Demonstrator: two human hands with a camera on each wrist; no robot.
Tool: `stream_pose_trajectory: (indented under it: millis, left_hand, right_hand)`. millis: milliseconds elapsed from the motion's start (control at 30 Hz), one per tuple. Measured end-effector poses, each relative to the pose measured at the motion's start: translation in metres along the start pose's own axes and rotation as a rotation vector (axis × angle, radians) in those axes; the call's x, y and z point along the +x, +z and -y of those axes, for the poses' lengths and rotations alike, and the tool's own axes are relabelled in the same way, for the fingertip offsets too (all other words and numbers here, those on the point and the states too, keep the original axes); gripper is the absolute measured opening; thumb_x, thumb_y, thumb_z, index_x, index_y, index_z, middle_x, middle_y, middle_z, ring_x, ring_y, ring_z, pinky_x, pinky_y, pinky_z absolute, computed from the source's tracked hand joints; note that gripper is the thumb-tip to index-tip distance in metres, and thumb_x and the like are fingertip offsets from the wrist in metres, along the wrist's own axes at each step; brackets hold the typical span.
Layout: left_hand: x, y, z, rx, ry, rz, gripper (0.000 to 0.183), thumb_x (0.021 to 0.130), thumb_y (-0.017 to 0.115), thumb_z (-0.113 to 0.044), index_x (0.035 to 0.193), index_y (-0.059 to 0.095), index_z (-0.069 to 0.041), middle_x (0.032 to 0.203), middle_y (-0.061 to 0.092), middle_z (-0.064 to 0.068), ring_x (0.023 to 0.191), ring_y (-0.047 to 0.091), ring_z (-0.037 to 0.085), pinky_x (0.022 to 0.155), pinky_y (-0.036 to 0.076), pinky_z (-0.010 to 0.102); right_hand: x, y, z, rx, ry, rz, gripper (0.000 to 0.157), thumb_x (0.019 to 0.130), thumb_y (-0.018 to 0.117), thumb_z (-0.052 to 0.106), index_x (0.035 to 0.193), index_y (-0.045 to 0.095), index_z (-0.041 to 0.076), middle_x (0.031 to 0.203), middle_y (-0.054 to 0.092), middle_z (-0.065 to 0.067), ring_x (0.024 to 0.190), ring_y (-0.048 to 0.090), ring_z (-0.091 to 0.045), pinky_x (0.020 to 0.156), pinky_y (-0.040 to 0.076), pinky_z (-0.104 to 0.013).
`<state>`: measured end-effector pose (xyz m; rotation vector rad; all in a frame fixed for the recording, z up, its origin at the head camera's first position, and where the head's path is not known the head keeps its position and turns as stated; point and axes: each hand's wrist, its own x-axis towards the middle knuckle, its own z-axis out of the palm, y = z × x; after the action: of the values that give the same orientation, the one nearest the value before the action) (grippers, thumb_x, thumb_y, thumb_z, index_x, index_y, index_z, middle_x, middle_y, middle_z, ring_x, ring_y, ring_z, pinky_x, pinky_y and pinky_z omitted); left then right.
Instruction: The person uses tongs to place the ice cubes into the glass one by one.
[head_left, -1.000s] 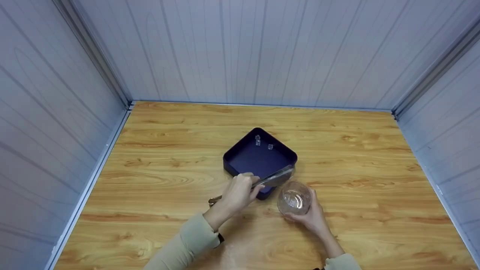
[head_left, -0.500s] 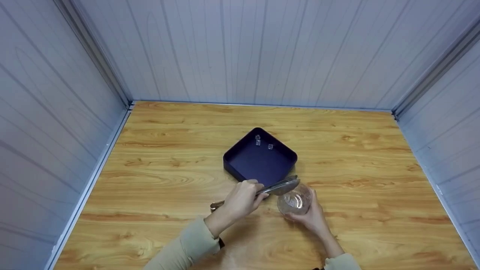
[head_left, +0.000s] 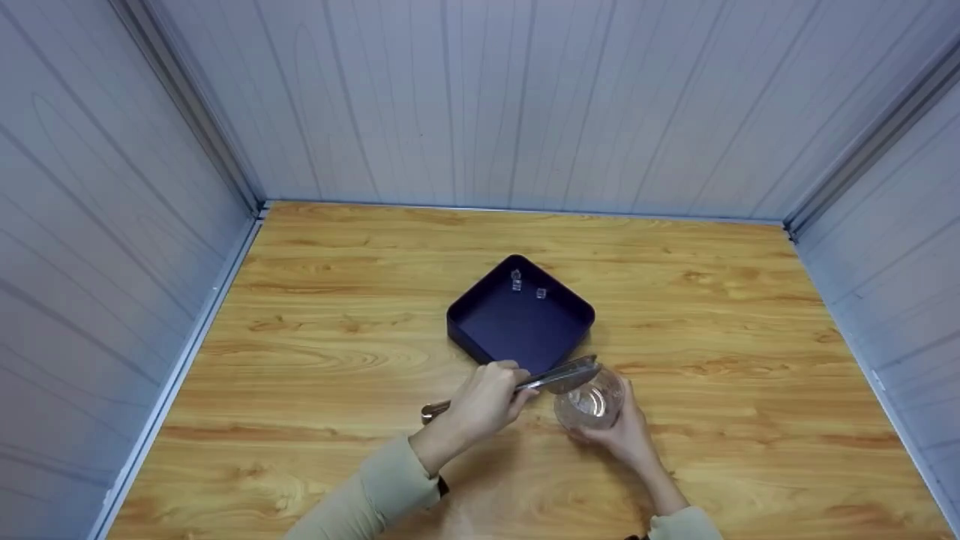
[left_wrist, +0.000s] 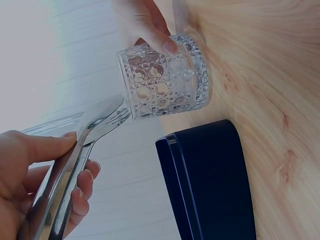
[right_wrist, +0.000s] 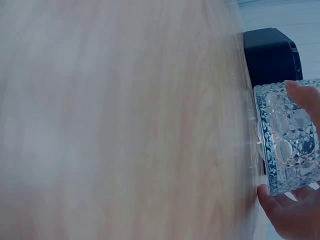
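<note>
My left hand (head_left: 480, 397) grips a pair of metal serving tongs (left_wrist: 77, 162), one arm ending in a spoon and the other in a fork. The tong tips reach the rim of a clear, cut-pattern glass tumbler (left_wrist: 165, 82), overlapping its opening in the head view. No object shows between the tips. My right hand (head_left: 626, 431) holds the tumbler from its right side, thumb and fingers around the wall, and the glass stands upright by the table. Behind the hands sits a dark blue square tray (head_left: 517, 330), its near corner hidden by the left hand and tongs.
Toward the tray's far corner lie a couple of small clear cubes (head_left: 516, 285) close together, with another clear cube (head_left: 541, 293) to their right. The wood-grain table (head_left: 337, 300) is bounded by pale panel walls (head_left: 487, 112) at the back and sides.
My left hand has carried the tongs toward the right and nearer me, from over the tray's right edge to the tumbler's rim. The right hand and tumbler have stayed put.
</note>
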<state>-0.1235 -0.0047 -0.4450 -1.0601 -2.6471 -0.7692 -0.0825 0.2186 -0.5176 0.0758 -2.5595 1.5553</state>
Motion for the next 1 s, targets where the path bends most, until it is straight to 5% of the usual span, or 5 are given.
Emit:
stream_pose_trajectory:
  millis: [433, 1000]
  left_hand:
    - [0.001, 0.001, -0.002, 0.005, -0.020, 0.003, 0.014, 0.076, 0.067, -0.019, 0.067, 0.062, -0.010, 0.060, 0.046, -0.004, 0.051, 0.048, 0.010, 0.046, 0.040, 0.024]
    - [0.004, -0.002, 0.005, 0.029, -0.096, 0.014, 0.019, 0.078, 0.067, -0.023, 0.079, 0.064, -0.004, 0.066, 0.050, 0.000, 0.056, 0.053, 0.013, 0.050, 0.044, 0.026]
  right_hand:
    - [0.005, 0.005, -0.040, -0.023, 0.005, -0.009, 0.093, 0.052, 0.084, 0.008, 0.129, 0.032, 0.004, 0.123, 0.046, -0.017, 0.114, 0.043, -0.029, 0.095, 0.030, -0.042]
    - [0.006, 0.005, -0.043, 0.022, 0.012, -0.004, 0.095, 0.050, 0.086, 0.014, 0.129, 0.033, 0.005, 0.125, 0.045, -0.017, 0.116, 0.041, -0.030, 0.097, 0.028, -0.043]
